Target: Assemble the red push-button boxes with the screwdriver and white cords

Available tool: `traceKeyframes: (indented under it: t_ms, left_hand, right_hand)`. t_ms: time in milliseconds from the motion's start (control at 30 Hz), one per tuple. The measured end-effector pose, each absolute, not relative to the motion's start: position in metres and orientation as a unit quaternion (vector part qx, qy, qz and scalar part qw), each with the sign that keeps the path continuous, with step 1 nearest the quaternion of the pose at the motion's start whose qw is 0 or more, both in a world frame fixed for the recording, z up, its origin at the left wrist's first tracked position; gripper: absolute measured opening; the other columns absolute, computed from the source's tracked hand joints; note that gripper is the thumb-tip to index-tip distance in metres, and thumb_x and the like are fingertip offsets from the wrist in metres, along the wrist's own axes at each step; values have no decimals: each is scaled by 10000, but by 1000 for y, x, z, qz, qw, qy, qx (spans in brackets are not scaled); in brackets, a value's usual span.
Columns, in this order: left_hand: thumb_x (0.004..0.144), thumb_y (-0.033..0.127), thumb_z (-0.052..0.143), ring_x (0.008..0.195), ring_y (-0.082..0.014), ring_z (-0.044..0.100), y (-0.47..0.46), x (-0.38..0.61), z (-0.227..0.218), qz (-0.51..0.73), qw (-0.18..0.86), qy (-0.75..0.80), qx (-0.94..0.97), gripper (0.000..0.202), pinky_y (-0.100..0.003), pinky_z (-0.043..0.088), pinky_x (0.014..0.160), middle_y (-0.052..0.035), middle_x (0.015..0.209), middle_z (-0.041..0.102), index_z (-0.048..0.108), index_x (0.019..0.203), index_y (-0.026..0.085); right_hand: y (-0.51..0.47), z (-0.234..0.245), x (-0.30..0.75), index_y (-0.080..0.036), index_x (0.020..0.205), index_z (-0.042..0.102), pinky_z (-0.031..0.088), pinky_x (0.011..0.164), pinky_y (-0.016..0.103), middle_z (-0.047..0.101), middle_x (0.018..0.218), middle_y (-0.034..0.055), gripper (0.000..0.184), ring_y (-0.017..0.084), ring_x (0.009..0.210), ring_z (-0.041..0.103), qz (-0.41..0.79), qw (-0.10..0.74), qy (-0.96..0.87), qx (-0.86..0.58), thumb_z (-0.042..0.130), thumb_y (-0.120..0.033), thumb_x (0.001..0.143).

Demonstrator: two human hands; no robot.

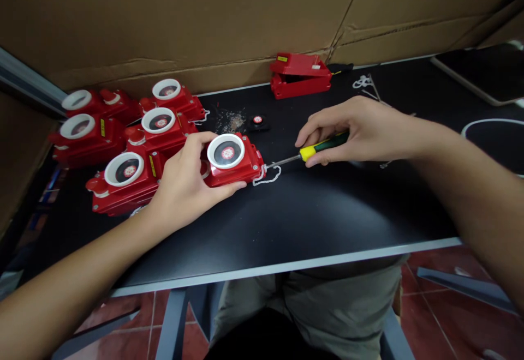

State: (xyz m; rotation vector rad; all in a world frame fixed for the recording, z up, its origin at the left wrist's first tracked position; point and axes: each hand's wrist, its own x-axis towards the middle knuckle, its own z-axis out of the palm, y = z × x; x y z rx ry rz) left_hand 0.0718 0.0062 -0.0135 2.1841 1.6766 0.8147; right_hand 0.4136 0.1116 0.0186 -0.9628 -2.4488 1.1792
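Observation:
My left hand (186, 180) is wrapped round the left side of a red box with a white ring (241, 173) on its top, resting on the black table. In my right hand (347, 128) is a screwdriver (323, 146) with a yellow and green handle. Its shaft points left, and the tip meets the box's right end beside a loop of white string (268, 180). Whether the tip sits in a screw I cannot tell. Part of the box is hidden behind my left fingers.
Several similar red boxes (88, 150) stand at the left. Behind lie a pile of shavings (233, 121), a small black part (257, 123) and a red box with its lid ajar (301, 79). A tablet-like device (487, 71) lies at the right. Cardboard (204, 16) lines the back.

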Motion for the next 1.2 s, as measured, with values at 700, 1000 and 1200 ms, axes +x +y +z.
traceKeyframes:
  t_ms: [700,1000,1200]
  left_hand:
    - [814,496,935,1162,-323,761,6,77,-7,258,97,568,775,680,-456,653,1020,-87,1314,754,582,1348,266]
    - [817,490,943,1185,-330,760,4,77,-7,256,107,567,776,698,-456,644,1026,-87,1327,753,578,1370,270]
    - [813,490,956,1178,-334,761,3,79,-7,254,118,559,781,701,-451,641,1010,-93,1330,751,583,1362,267]
  right_hand:
    - [116,31,417,-280,1192,803,557,646,302,765,913,12,393,158,682,675,457,-31,-841,-289,683,-627,1051]
    - [118,33,421,-277,1170,811,617,694,318,784,932,31,367,182,738,724,464,-38,-842,-271,647,-593,1080]
    - [115,35,422,-291,1164,809,648,786,368,798,975,35,342,218,838,771,485,-56,-826,-281,647,-581,1081]
